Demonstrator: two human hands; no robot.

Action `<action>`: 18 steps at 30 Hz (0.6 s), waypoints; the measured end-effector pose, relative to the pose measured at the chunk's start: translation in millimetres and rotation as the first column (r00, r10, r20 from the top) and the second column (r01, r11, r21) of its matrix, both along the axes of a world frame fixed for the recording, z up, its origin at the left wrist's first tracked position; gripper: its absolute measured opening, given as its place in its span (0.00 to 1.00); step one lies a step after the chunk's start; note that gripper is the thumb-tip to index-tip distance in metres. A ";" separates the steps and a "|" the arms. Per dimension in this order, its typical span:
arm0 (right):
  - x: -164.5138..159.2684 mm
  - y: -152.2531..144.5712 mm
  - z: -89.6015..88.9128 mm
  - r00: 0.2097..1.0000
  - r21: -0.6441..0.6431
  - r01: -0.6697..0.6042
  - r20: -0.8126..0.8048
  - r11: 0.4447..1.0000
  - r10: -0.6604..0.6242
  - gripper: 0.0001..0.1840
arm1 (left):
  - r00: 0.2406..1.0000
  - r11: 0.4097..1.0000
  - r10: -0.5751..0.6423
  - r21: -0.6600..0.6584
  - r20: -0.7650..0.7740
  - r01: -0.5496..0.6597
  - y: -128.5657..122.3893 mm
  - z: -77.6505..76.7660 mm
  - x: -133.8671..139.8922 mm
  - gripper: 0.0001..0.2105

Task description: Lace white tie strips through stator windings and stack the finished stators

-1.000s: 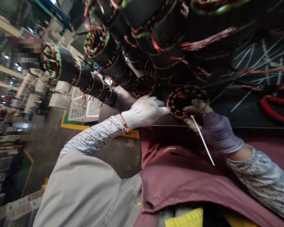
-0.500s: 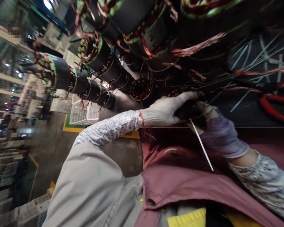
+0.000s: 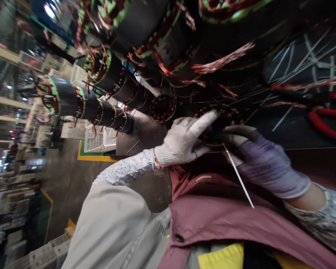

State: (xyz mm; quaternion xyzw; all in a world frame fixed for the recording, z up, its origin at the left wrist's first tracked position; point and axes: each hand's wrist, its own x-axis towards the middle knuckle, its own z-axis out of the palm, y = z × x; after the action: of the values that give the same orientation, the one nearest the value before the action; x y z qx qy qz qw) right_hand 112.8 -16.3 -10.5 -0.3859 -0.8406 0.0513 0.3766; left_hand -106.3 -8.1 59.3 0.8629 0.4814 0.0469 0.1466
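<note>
A motor stator (image 3: 229, 113), dark with copper windings round its rim, is between my hands at the bench's front edge. In a white glove, my left hand (image 3: 183, 140) grips its left side, thumb and fingers bent round the dark body. My right hand (image 3: 268, 162), in a purple and white glove, holds the stator's right side with curled fingers, their tips partly hidden. A thin white cable tie (image 3: 239, 176) hangs down from the stator between the hands, its tail over the mauve apron (image 3: 226, 213).
Stacked stators (image 3: 119, 84) lie in rows along the back and left, copper leads sticking out. Another small stator (image 3: 162, 107) is left of the hands. Loose white cable ties (image 3: 289, 61) and red-handled pliers (image 3: 326, 123) lie to the right. White crates (image 3: 96, 139) are beyond the bench's left end.
My left hand has turned and shifted slightly left and down, its thumb now lifted more along the stator. My right hand has moved right and down, with more of it showing.
</note>
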 end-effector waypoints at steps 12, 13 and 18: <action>-22.8 36.6 37.2 0.938 -0.430 -0.056 0.287 0.901 0.195 0.25 | 0.998 0.993 -0.068 0.101 0.001 0.068 7.1 -27.8 -26.3 0.19; -25.1 36.8 36.0 0.917 -0.406 -0.030 0.353 0.913 0.187 0.25 | 0.997 0.991 -0.076 0.111 0.012 0.074 6.5 -29.7 -26.4 0.19; -39.7 44.0 52.7 0.822 -0.523 -0.011 0.480 0.852 0.305 0.23 | 0.993 0.988 -0.085 0.138 0.086 0.073 4.9 -33.9 -28.4 0.16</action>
State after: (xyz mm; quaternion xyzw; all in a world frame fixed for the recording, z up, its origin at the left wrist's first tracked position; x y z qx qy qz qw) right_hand 73.1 27.7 42.3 -0.3940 -0.9001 0.1860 0.0023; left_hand -134.6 -3.3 25.4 0.8862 0.4353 0.1128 0.1118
